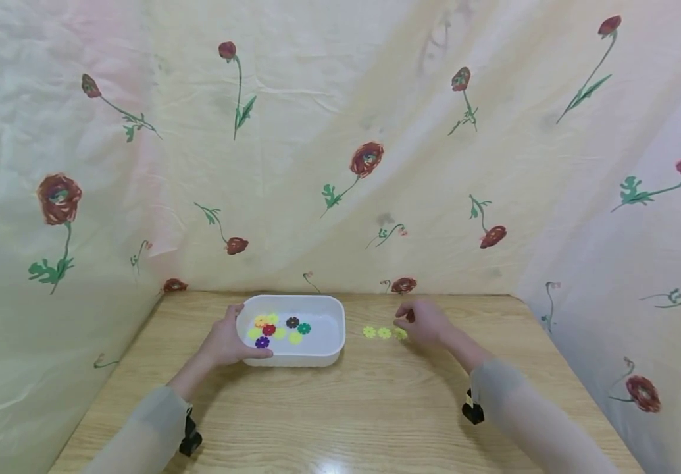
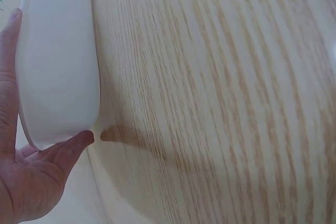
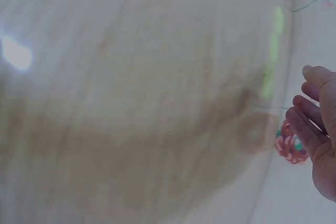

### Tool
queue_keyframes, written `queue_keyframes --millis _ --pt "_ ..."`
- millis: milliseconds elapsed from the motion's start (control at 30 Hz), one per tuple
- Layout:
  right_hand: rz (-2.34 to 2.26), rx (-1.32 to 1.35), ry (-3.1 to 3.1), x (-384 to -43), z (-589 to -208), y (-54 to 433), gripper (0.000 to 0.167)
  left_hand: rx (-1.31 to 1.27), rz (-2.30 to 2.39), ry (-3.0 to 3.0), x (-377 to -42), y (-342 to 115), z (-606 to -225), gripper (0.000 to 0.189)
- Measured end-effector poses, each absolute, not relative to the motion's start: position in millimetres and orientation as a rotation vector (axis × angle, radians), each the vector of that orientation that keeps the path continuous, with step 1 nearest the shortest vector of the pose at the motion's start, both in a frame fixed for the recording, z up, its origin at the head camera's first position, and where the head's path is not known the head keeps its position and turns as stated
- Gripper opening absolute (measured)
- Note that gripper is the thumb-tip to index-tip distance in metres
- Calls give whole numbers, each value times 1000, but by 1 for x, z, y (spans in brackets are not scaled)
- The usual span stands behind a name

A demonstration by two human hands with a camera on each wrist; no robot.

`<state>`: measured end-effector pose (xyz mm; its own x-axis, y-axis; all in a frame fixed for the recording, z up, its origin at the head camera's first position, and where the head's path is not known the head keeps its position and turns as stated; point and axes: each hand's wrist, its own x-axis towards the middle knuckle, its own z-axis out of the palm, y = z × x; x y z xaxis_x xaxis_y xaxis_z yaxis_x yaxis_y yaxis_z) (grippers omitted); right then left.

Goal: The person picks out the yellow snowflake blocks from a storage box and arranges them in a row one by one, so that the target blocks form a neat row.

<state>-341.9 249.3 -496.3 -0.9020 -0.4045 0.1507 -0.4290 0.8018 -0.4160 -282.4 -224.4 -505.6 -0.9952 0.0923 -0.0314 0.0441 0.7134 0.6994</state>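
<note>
A white plastic tub (image 1: 316, 359) stands on the table with several flower-shaped plastic discs inside, among them a purple disc (image 1: 262, 342), a red disc (image 1: 269, 330) and a green disc (image 1: 304, 328). My left hand (image 1: 226, 339) grips the tub's left end, thumb along the front and fingers behind the end. To the right of the tub, yellow flower discs (image 1: 384, 333) lie in a short row. Over the rightmost one is my right hand (image 1: 426, 322), fingers loosely bent. The right wrist view shows this hand (image 3: 317, 124) with nothing visible between its fingers.
The wooden table (image 1: 328, 408) reaches back to a flower-printed cloth (image 1: 293, 164), which also hangs along both sides. Dark wrist cameras (image 1: 474, 408) hang under both forearms. The tub's long wall (image 2: 60, 51) fills the upper left of the left wrist view.
</note>
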Motion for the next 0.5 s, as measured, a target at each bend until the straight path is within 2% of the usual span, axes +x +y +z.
queue_keyframes --millis 500 --pt "598 872 -2786 -356 -457 214 12 119 1157 2867 -286 -228 -510 132"
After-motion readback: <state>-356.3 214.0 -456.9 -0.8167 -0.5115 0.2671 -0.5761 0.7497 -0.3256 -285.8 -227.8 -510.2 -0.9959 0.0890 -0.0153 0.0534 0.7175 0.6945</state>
